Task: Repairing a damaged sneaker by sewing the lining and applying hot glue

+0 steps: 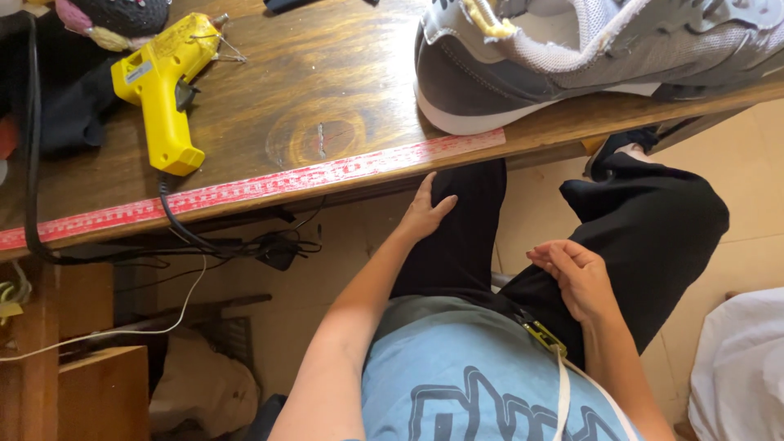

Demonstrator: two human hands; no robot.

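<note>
The pale blue printed shirt (474,384) fills the lower frame, above black trousers (645,237). Both hands rest in the lap, holding nothing: the left hand (425,214) lies flat and spread on the left thigh, just below the table edge, while the right hand (576,273) sits loosely curled, fingers bent inward, on the right thigh. It looks like a pause between steps; any further work would call for reaching up to the wooden table (327,122). There stand one grey sneaker (572,61), its torn collar showing, and one yellow glue gun (163,90), well apart. One red ruler strip (269,186) lines the edge.
</note>
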